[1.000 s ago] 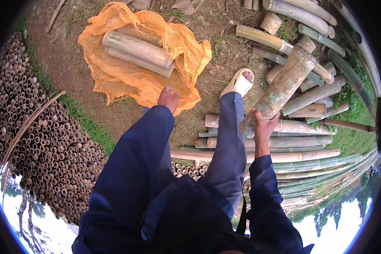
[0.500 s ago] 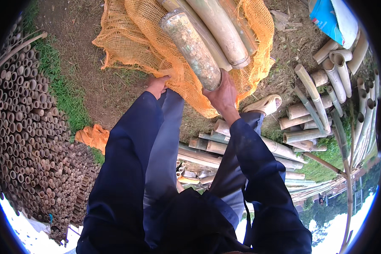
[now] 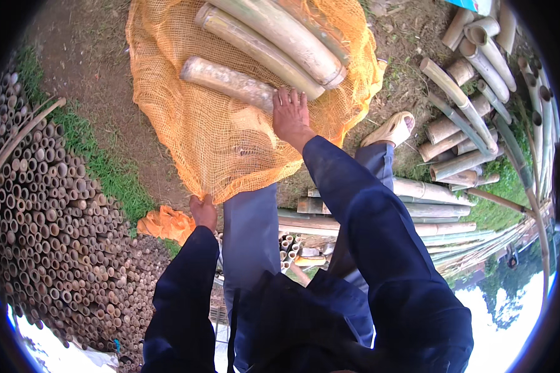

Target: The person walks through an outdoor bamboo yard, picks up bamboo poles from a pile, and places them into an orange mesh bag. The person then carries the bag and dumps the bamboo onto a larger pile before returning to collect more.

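A net sack [image 3: 230, 149] of orange mesh is spread over the ground in front of me. Its near edge is pinched in my left hand [image 3: 203, 212], and the mesh pulls taut toward that side. On the sack, a short, blotchy bamboo piece [image 3: 227, 79] lies slanted. My right hand [image 3: 291, 116] rests palm down over its right end, fingers stretched out and hiding that end. Beyond it, a thinner bamboo pole [image 3: 255, 50] and a thick pale bamboo pole [image 3: 292, 40] lie side by side on the mesh; their far ends run out of view.
A large stack of cut bamboo [image 3: 56, 211] fills the left, bordered by grass [image 3: 106, 165]. Crumpled orange mesh [image 3: 166, 225] lies beside it. Loose bamboo pieces [image 3: 457, 124] are heaped at the right. My sandalled foot [image 3: 392, 129] stands near the sack's right side.
The short bamboo piece has swung flatter and lies farther left on the mesh. My right hand has moved left with its end; my left hand has drawn the sack's edge toward me and left.
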Demonstrator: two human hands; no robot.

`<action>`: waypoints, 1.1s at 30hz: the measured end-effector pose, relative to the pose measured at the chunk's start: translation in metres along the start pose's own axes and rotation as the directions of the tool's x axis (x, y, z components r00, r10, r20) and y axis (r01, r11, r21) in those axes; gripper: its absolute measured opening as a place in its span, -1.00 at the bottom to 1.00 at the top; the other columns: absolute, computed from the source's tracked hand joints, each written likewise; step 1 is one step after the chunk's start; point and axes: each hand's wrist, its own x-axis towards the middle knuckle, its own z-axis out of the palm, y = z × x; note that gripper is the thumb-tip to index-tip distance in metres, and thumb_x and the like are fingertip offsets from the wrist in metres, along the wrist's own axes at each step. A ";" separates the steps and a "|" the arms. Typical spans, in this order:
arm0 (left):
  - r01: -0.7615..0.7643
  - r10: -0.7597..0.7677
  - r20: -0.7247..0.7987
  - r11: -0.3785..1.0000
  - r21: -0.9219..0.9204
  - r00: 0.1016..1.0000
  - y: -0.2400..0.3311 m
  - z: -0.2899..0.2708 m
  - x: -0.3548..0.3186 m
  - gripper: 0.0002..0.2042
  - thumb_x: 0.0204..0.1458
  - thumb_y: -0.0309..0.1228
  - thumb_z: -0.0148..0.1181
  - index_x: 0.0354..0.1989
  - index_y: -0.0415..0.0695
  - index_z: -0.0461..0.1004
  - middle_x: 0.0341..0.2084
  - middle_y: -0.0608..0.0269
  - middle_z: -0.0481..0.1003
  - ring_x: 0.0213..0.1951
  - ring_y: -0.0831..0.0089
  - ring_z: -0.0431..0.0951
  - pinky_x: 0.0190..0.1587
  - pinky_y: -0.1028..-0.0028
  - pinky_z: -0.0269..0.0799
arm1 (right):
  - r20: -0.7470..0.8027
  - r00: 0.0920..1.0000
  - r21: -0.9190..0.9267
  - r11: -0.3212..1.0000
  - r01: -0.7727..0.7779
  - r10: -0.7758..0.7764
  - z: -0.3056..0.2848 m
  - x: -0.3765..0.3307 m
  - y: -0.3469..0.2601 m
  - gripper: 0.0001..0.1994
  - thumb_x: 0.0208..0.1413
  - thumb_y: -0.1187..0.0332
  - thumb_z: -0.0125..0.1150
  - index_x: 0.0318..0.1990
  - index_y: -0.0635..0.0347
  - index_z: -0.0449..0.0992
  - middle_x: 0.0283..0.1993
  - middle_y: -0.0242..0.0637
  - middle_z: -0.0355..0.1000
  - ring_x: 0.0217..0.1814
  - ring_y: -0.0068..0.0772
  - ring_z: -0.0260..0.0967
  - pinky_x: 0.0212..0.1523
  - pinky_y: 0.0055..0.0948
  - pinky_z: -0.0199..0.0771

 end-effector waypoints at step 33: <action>-0.371 0.292 0.277 0.878 0.302 0.915 0.246 0.049 -0.122 -0.73 0.09 -0.58 -0.03 -0.01 -0.32 0.32 -0.18 0.16 0.49 -0.24 0.43 0.47 -0.17 0.48 0.40 | -0.204 -0.366 0.663 -0.147 -0.734 0.908 0.061 -0.376 0.687 -0.13 0.02 -0.23 0.18 0.36 0.17 0.13 0.27 0.08 0.18 0.36 0.03 0.13 0.29 0.02 0.09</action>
